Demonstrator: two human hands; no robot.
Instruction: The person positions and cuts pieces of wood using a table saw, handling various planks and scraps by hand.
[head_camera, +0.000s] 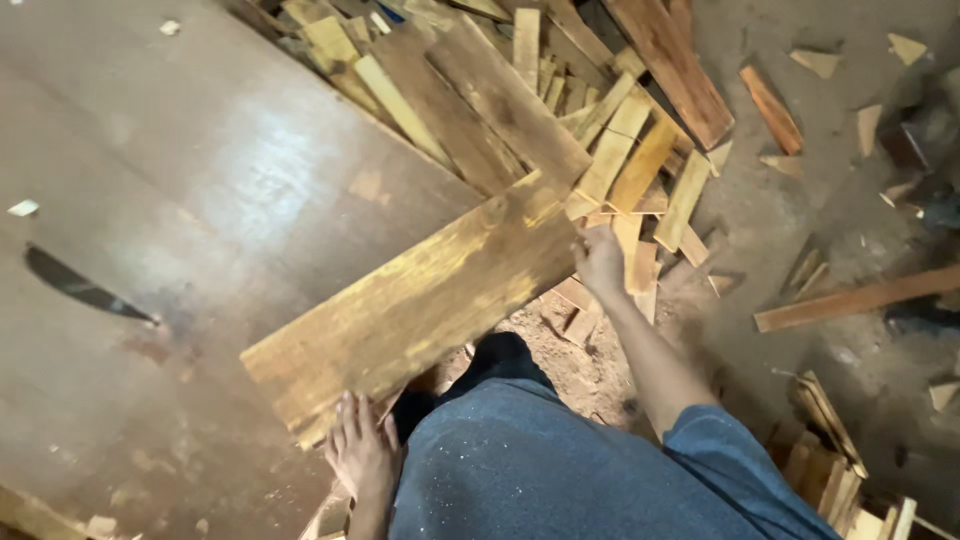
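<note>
Left hand: left hand (362, 452), at the lower middle of the frame, fingers spread flat against the near end of the wooden plank (415, 300).
Right hand: right hand (598, 260), right of centre, gripping the plank's far edge.
Plank: runs diagonally from lower left to centre, held between both hands, half over the table edge.
Table: brown table top (180, 200) fills the left; a saw blade slot (85, 288) shows at far left.
Around: pile of offcuts (600, 150) just beyond the right hand, crowding the plank's far end; long strip (860, 298) on the dusty floor at right.
</note>
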